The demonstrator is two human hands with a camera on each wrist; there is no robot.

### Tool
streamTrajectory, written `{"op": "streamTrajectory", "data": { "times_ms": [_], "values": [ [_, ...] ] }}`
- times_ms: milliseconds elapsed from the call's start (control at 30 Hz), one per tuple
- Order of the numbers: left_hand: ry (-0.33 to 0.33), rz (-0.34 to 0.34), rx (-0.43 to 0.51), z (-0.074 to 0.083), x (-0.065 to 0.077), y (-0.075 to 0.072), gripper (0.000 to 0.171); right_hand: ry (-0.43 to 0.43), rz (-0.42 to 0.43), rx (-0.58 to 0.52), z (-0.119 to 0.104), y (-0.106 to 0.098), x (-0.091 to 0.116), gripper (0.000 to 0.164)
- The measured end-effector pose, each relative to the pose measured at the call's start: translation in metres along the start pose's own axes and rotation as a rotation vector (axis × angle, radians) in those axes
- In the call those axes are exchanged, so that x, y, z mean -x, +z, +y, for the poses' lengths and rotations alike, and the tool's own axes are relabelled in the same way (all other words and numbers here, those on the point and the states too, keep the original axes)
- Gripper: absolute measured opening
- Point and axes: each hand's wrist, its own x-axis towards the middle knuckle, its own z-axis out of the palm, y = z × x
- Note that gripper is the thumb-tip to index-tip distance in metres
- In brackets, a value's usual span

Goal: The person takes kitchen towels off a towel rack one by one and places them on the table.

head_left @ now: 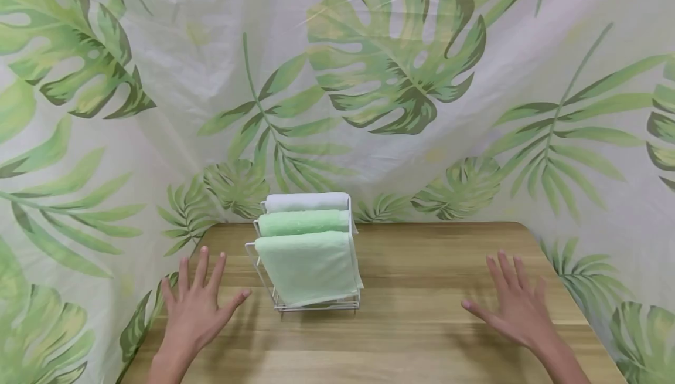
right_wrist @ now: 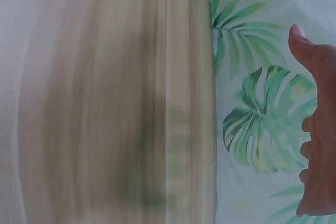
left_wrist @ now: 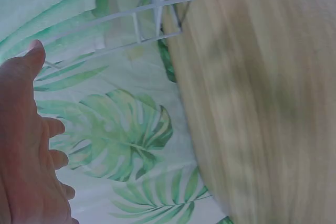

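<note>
A white wire rack (head_left: 316, 306) stands left of the middle of the table, with three towels hung over its bars. The front towel (head_left: 308, 267) is pale green, the middle towel (head_left: 303, 223) a brighter green, and the rear towel (head_left: 307, 201) white. Left of the rack is my left hand (head_left: 197, 305), fingers spread and holding nothing, its thumb pointing toward the rack. My right hand (head_left: 519, 308) is held over the table's right side, well apart from the rack, fingers spread and holding nothing. In the left wrist view the rack's wire frame (left_wrist: 157, 1) shows beyond the thumb.
The wooden table (head_left: 422, 349) has a light grain and rounded far corners. A leaf-printed curtain (head_left: 395, 155) hangs behind it and down both sides, close to the table's edges.
</note>
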Motion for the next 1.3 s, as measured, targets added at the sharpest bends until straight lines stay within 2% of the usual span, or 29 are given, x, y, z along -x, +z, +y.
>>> {"op": "streamTrajectory", "data": {
  "times_ms": [133,333,567,767,900,1000,1300],
  "values": [
    [0.014,0.041,0.028,0.004,-0.004,-0.006,0.097,-0.022,0.032,-0.027,-0.011,-0.002,-0.007,0.114],
    [0.073,0.156,0.115,0.013,-0.009,-0.020,0.087,-0.069,0.086,-0.076,-0.031,-0.004,-0.016,0.112],
    [0.159,0.355,0.271,0.028,-0.016,-0.029,0.074,-0.143,0.178,-0.169,-0.056,-0.004,-0.028,0.099],
    [0.151,0.470,0.411,0.042,-0.022,-0.031,0.062,-0.151,0.175,-0.235,-0.080,-0.001,-0.037,0.092],
    [0.196,0.552,0.465,0.050,-0.027,-0.032,0.055,-0.155,0.171,-0.278,-0.095,-0.002,-0.041,0.091],
    [0.233,0.577,0.524,0.056,-0.031,-0.033,0.051,-0.176,0.194,-0.302,-0.107,-0.003,-0.045,0.090],
    [0.260,0.556,0.738,0.066,-0.037,-0.033,0.041,-0.313,0.290,-0.375,-0.138,-0.004,-0.056,0.082]
  ]
}}
